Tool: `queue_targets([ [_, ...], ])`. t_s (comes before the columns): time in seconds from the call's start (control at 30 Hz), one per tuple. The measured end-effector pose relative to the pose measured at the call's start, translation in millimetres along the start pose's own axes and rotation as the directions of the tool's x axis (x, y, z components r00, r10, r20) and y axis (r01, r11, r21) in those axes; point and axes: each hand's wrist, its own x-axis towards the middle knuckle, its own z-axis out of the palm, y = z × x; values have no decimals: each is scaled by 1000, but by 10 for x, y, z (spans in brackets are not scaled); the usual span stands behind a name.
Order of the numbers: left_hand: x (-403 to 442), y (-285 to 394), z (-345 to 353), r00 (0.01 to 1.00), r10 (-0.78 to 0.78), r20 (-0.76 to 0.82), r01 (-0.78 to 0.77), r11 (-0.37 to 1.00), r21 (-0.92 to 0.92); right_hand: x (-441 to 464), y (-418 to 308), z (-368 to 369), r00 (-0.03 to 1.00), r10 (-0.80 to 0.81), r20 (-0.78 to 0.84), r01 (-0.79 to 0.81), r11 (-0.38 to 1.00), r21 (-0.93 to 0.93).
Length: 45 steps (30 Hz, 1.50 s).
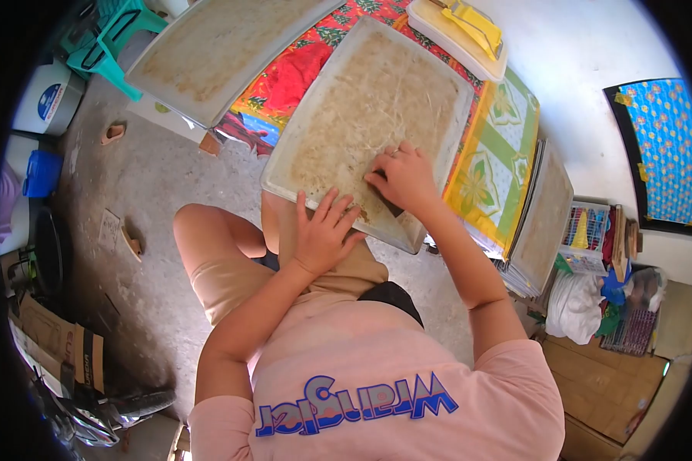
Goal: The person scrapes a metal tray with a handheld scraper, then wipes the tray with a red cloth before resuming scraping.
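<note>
A large pale tray (377,100) with brownish stains and light streaks lies tilted over the table's near edge, its lower end above my lap. My right hand (402,177) is closed round a dark flat scraper-like piece (386,196), pressed on the tray near its lower right part. My left hand (327,230) rests with spread fingers on the tray's near rim and holds nothing.
Another stained tray (215,54) lies at the upper left. Beside the main tray are a red cloth (296,75), a white container with a yellow item (469,34), and a green-and-yellow cloth (492,161). Stacked trays (542,219) stand to the right; green chairs (119,46) are upper left.
</note>
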Motion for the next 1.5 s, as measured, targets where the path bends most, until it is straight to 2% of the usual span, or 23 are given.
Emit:
queue_targets([
  [0.07, -15, 3, -5, 1000, -3, 5, 3, 1000, 1, -63, -93, 21, 996, -88, 26, 89, 996, -7],
  [0.17, 0, 5, 4, 1000, -1, 13, 1, 1000, -2, -37, 7, 79, 1000, -12, -9, 12, 1000, 28],
  [0.27, -3, 3, -8, 1000, 1, 2, -1, 1000, -11, 8, 261, 24, 979, 204, 21, -204, 967, 150],
  [0.37, -4, 10, -28, 1000, 4, 2, -4, 1000, -8, -30, 492, -45, 896, 443, 22, -440, 881, 174],
  [0.47, 5, 9, -14, 1000, 2, 21, -2, 1000, -7, -61, 883, 31, 882, 463, -83, -448, 881, 151],
  [0.57, 7, 11, -2, 1000, 7, 28, -7, 1000, -5, 0, 1066, 40, 845, 523, -111, -512, 851, 116],
  [0.67, 27, 20, -26, 999, 10, 44, -11, 1000, 18, 132, 1069, 61, 858, 500, -120, -506, 862, -21],
  [0.77, 21, 21, -31, 999, 11, 51, -13, 999, 35, 243, 1003, 71, 890, 454, -47, -456, 889, -47],
  [0.8, 25, 14, -28, 999, 15, 53, -17, 999, 38, 243, 903, 20, 927, 369, -68, -373, 926, -58],
  [0.9, 30, 19, -26, 998, 18, 54, -21, 999, 45, 330, 1000, 9, 903, 425, -59, -429, 895, -126],
  [1.0, 36, 14, -26, 998, 21, 54, -24, 998, 49, 317, 930, 1, 932, 354, -84, -363, 919, -154],
  [1.1, 31, 18, -23, 998, 21, 52, -23, 999, 40, 305, 904, -31, 942, 331, -52, -334, 937, -100],
  [1.2, 43, 22, -19, 999, 22, 44, -24, 999, 44, 321, 937, -36, 928, 367, -58, -372, 917, -147],
  [1.3, 38, 30, -40, 999, 20, 46, -22, 998, 53, 282, 859, -9, 961, 274, -45, -278, 953, -123],
  [1.4, 38, 23, -33, 999, 20, 46, -22, 999, 45, 312, 951, -8, 931, 358, -74, -366, 919, -147],
  [1.5, 41, 30, -35, 999, 13, 49, -15, 999, 40, 269, 853, -27, 954, 297, -44, -300, 941, -154],
])
